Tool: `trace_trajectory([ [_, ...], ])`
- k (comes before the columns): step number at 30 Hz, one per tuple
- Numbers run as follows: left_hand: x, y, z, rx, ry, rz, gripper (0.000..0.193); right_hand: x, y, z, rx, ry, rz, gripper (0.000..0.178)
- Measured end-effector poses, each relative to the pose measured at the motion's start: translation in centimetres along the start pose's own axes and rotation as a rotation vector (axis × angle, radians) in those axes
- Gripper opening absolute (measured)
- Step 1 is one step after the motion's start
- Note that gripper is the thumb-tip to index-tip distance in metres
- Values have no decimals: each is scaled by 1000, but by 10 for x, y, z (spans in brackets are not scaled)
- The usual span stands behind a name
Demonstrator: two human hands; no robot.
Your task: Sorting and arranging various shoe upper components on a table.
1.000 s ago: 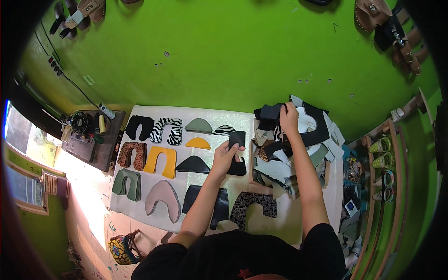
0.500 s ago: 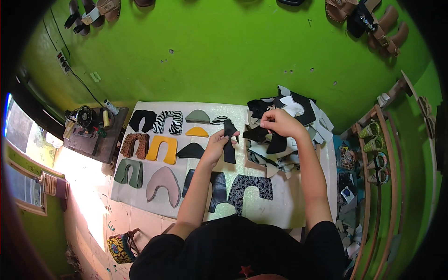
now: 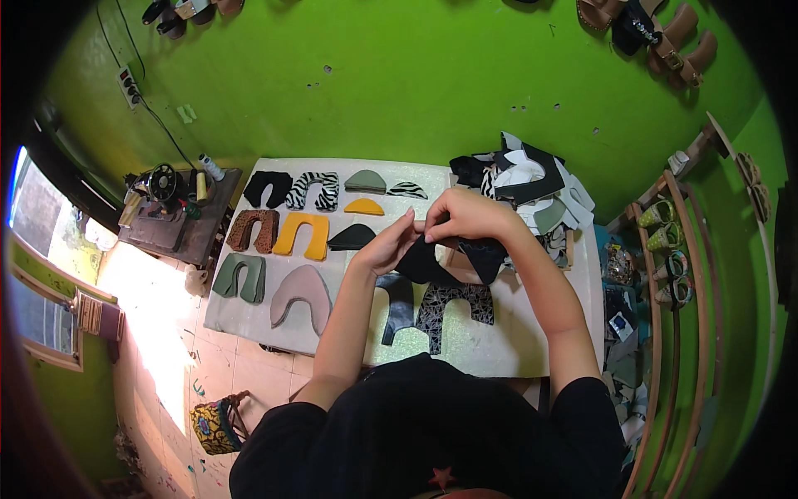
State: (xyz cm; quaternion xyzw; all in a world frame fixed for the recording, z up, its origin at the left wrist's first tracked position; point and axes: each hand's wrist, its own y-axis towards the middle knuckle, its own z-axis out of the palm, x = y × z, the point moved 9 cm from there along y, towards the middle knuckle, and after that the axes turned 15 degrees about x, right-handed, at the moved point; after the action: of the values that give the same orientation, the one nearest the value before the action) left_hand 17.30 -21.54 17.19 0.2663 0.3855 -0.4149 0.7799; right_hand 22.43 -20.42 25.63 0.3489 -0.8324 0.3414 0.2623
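Above the middle of the table, both my hands meet at a dark, curved cut-out piece [image 3: 424, 266] of leather or fabric. My left hand [image 3: 389, 248] is closed on its left side, thumb pointing up. Fingertips of my right hand [image 3: 470, 216] pinch its upper edge, and a dark flap [image 3: 484, 259] hangs below that hand. Whether this flap belongs to the same piece, I cannot tell. Just left of my left hand lie black half-moon pieces [image 3: 352, 238]. Below the hands are a shiny black arch piece [image 3: 397, 303] and a grey-black patterned arch piece [image 3: 453, 312].
Sorted stacks of arch pieces, including yellow [image 3: 301, 236], pink [image 3: 301, 293] and green [image 3: 239, 278], cover the table's [image 3: 241, 324] left half. A heap of scraps [image 3: 532, 179] fills a box at the back right. A sewing machine [image 3: 162, 185] stands left; a wooden rack [image 3: 694, 316] stands right.
My right hand has moved left from the scrap heap to meet my left hand. The black pieces, held apart before, are now together. The whole view has shifted slightly.
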Motion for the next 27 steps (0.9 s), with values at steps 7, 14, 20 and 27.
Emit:
trace_trajectory([
  [7, 6, -23, 2, 6, -9, -17, 45, 15, 5, 5, -201, -109, -48, 23],
  [14, -6, -35, 9, 46, 39, 35, 35, 25, -3, 9, -223, 2, -114, 16],
  [20, -16, -47, -14, -93, 24, 145, 36, 20, -19, 1, -254, 73, -85, 14],
  [27, -40, -61, -24, -89, -190, 358, 53, -2, -73, -36, -813, 35, 253, 19],
])
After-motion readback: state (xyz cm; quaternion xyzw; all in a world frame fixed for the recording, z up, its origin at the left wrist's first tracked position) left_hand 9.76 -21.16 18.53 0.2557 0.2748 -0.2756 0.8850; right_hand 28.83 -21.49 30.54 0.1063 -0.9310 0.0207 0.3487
